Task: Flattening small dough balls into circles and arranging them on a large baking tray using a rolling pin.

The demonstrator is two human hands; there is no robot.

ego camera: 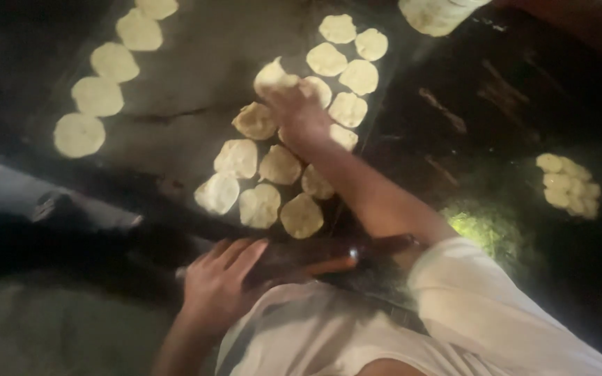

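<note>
Over the dark griddle, seen from the head camera, the right hand reaches forward with its arm stretched out from a white sleeve. Its grip is closed around a pale flatbread, lifted at one edge above the others; the fingers themselves are blurred, so how tightly they pinch cannot be told. Just below that hand lies a cluster of browner flatbreads, packed edge to edge, some overlapping. Beyond it, toward the far edge, sits a group of paler rounds, also touching one another. Well apart on the left, a curved row of pale rounds runs along the griddle's rim.

Nearer the body, the left hand rests with fingers spread and loosely open on the dark front edge of the counter, just beside a brown wooden handle; whether it touches the handle cannot be told. At the far right a small heap of dough pieces lies on a dark surface, and a stack of raw rounds shows at the top edge.
</note>
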